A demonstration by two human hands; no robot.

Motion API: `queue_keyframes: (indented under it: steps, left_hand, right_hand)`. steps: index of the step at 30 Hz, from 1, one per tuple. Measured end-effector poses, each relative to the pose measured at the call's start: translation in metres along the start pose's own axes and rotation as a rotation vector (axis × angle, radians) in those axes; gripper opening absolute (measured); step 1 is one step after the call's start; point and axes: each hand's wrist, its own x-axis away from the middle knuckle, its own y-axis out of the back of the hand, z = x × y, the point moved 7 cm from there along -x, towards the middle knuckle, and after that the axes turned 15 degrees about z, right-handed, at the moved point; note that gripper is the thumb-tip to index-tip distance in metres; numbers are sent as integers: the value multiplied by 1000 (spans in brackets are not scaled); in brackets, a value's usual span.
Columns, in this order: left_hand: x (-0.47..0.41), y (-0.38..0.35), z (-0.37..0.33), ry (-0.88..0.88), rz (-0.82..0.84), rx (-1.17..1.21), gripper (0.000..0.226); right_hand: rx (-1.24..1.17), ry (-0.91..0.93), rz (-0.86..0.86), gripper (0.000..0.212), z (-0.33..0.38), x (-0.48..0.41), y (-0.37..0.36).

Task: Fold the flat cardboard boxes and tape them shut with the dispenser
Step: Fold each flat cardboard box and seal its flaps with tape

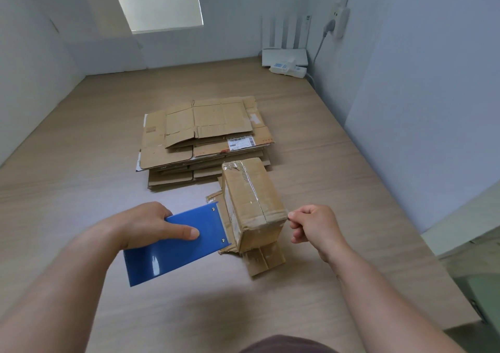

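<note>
- My left hand (151, 225) grips the blue tape dispenser (176, 247) just left of the folded box (251, 204). The thumb lies flat across its top face and the fingers are curled round its far edge.
- The dispenser's front end, the one with two small screws, sits right against the box's left side. I cannot tell whether it actually touches the cardboard.
- My right hand (313, 228) is at the box's near right corner with its fingers curled in. Thumb and forefinger pinch the top edge of that corner. Anything thinner between the tips, such as a tape end, is too small to make out.
- The two hands are apart, one on each side of the box.
- The box stands on the counter (81, 163) with its long top face running away from me. A strip of clear tape runs along the top seam and wrinkles over the far end.
- A pale label shows on the box's left side face.
- At the foot of the box, loose flaps splay out on the counter toward me and to the left.
- Just behind the box, toward the left, lies the stack of flat cardboard boxes (205, 141). One of them carries a white shipping label.
- Well beyond the box, in the far right corner, sit a white router (284, 56) and a white power strip (288, 69).
</note>
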Motion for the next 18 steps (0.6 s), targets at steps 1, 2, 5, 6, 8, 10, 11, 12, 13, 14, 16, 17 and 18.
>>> queue_keyframes:
  steps: [1, 2, 5, 6, 8, 10, 11, 12, 13, 14, 16, 17, 18]
  left_hand:
    - [-4, 0, 0, 22, -14, -13, 73]
    - [-8, 1, 0, 44, -32, -31, 65]
    - [-21, 0, -1, 99, -71, -75, 55]
    - [-24, -2, -2, 116, -75, -92, 55]
    - [-30, -5, -7, 136, -82, -139, 55]
    - [-34, -7, -11, 145, -90, -165, 54]
    - [-35, -7, -14, 145, -93, -173, 54]
    - [-34, -6, -15, 145, -98, -184, 54]
    - [-34, -5, -17, 146, -103, -194, 55]
    - [-33, -5, -17, 149, -104, -202, 55]
    - [-33, -7, -17, 154, -98, -204, 55]
    - [-33, -7, -18, 154, -101, -204, 54]
    - [-31, -6, -18, 153, -106, -206, 53]
  right_hand:
    - [-34, -14, 11, 16, -1, -1, 0]
    - [-74, -32, 30, 14, -3, -2, -2]
    - [-200, -105, 118, 13, -7, -3, -14]
    - [-231, -126, 147, 13, -7, -3, -18]
    - [-253, -169, 179, 15, -10, -6, -24]
    - [-177, -265, 178, 14, -26, -8, -24]
    - [-93, -330, 164, 11, -40, -8, -23]
    - [-13, -384, 147, 9, -53, -7, -21]
    - [28, -399, 110, 10, -63, -6, -19]
    - [57, -360, 49, 11, -66, -7, -15]
    - [269, -175, -124, 19, -45, -9, -4]
    - [396, -84, -184, 26, -27, -8, -2]
    - [504, -3, -210, 32, -9, -4, -5]
